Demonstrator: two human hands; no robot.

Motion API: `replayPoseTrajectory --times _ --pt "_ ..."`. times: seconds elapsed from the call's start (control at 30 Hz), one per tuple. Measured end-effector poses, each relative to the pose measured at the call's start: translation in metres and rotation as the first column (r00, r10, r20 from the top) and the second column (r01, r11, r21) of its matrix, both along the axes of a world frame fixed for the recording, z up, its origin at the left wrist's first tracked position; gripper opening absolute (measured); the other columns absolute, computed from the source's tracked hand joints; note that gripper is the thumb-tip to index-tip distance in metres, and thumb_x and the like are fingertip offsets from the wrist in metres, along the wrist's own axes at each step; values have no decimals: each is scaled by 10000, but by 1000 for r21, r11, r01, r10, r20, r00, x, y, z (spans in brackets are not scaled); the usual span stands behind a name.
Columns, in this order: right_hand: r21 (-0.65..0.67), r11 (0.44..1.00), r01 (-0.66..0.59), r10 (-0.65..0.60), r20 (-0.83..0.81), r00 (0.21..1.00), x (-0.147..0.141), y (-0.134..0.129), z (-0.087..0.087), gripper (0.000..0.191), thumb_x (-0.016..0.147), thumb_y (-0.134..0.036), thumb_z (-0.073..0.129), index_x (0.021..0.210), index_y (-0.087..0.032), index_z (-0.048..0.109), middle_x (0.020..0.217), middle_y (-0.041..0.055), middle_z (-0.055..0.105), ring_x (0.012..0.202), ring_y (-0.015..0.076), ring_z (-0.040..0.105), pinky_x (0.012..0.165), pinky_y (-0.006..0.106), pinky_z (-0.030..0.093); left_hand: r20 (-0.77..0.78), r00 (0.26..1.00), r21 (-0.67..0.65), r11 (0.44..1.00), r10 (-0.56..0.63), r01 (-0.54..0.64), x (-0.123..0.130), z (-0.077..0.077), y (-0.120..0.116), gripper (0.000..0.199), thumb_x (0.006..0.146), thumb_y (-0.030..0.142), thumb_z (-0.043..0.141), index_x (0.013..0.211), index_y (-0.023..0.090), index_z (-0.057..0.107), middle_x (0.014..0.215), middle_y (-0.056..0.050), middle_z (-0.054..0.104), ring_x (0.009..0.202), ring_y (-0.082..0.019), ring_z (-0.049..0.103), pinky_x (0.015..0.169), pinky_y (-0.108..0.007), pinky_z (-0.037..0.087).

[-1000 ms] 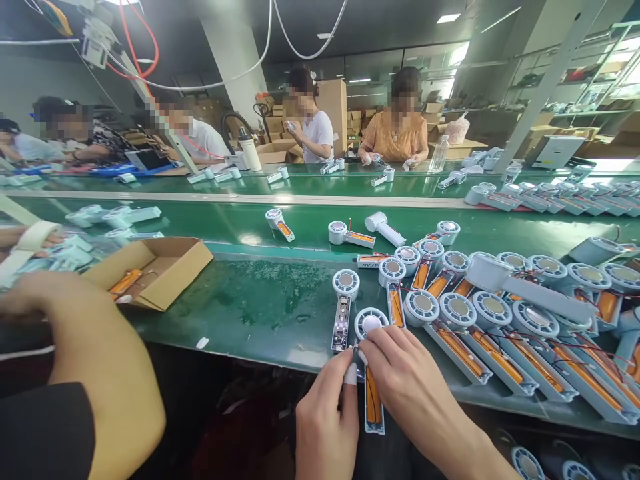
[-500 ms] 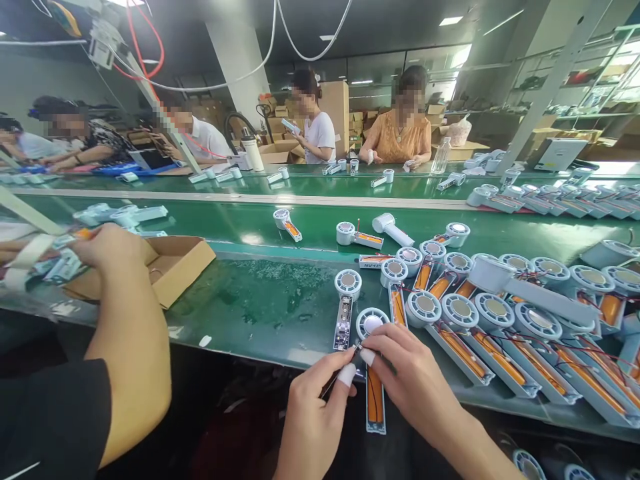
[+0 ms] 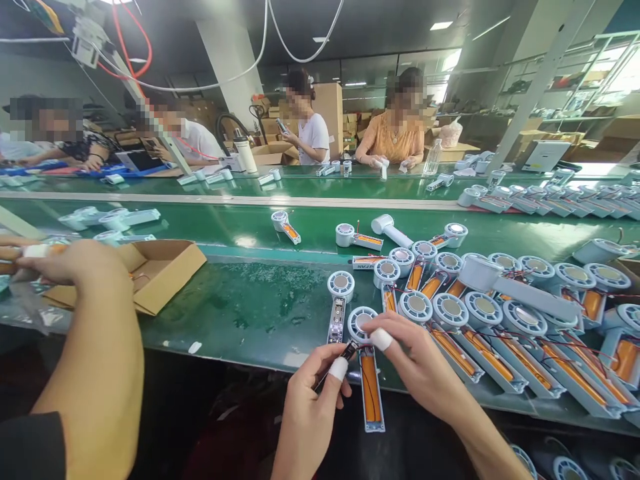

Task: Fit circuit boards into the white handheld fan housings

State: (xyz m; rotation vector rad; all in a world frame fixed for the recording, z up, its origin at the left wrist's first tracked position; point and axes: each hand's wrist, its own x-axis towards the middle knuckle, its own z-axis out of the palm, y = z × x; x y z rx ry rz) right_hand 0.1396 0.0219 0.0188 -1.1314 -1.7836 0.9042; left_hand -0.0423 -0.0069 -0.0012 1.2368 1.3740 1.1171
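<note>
A light-blue handheld fan body (image 3: 371, 390) with an orange battery lies over the near table edge, its handle toward me. My left hand (image 3: 320, 393) pinches a small dark circuit board (image 3: 349, 351) between thumb and index finger, left of the fan's neck. My right hand (image 3: 417, 357) rests its fingers at the round fan head (image 3: 362, 324), thumb and index finger apart; some fingertips are hidden. Both hands wear white finger covers. Just behind and left stands out another fan body (image 3: 341, 285) with a circuit board showing in its handle.
Several fan bodies with orange batteries (image 3: 453, 351) crowd the right side. A cardboard tray (image 3: 170, 283) sits at the left beside a co-worker's arm (image 3: 100, 347). More fans lie on the green belt (image 3: 225, 223). Several people sit across the line.
My right thumb and index finger have moved apart and away from the board, which stays in my left hand. The co-worker's arm at the left has shifted further left.
</note>
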Motion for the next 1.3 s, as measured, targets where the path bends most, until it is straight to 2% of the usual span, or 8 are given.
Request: replayPoseTrajectory --times 0.17,0.3,0.5,0.7,0.87,1.07,1.17,1.3 --pt "-302 953 9 1 36 999 0 -22 7 444 1018 -540 451 1231 -211 660 789 13 662 699 173 570 641 271 437 -121 990 29 997 76 -73 12 5 -19 358 936 495 519 1071 240 731 897 -55 767 777 -213 707 703 -304 585" --pt "-400 916 25 -39 -26 999 1 -27 -1 405 944 -544 583 1140 -203 681 861 28 681 706 171 560 642 273 429 -192 969 89 986 154 -139 18 0 -36 459 999 524 368 1121 302 751 1165 -54 758 1122 -262 675 945 -363 548" --pt "-465 842 -273 0 -507 862 6 -11 -14 365 899 -525 645 863 -162 640 652 -27 544 570 104 451 582 232 378 -195 976 -68 994 -93 81 20 -10 -11 476 841 491 666 1182 159 681 1074 -129 752 808 -240 708 729 -350 583" --pt "-363 832 -419 96 -650 754 6 -16 -20 369 902 -522 648 841 -158 643 615 -32 526 539 92 416 563 229 356 302 900 -169 911 -314 375 25 -6 -3 449 822 440 731 1164 152 698 1064 -110 766 962 -257 716 867 -358 564" --pt "-388 864 -322 50 -569 821 19 -22 -15 275 938 -438 666 1040 -182 658 821 19 643 726 135 571 689 261 471 347 938 -234 966 -22 109 25 -11 -9 486 814 421 732 1235 189 665 1231 -103 737 1194 -281 664 1025 -377 521" --pt "-378 901 -213 50 -396 917 21 -27 -1 242 958 -380 637 1134 -215 628 1025 52 672 927 199 655 896 362 538 182 977 -274 960 108 -55 24 -22 -13 484 831 395 678 1277 206 664 1253 -73 742 1146 -286 708 926 -335 593" --pt "-308 943 -127 38 -278 960 17 -30 -1 255 975 -340 578 1197 -222 619 1152 83 672 1068 226 649 963 368 529 14 988 -136 979 154 -151 26 -26 -10 401 814 396 693 1198 283 717 1237 4 751 1215 -272 667 923 -307 582" --pt "-183 983 19 -37 -95 995 9 -27 -2 405 948 -247 538 1353 -254 534 1232 86 661 1161 240 626 996 393 513 -212 972 135 988 104 -76 35 -18 -2 264 913 349 562 1104 298 738 1092 13 796 1061 -245 744 822 -302 610"
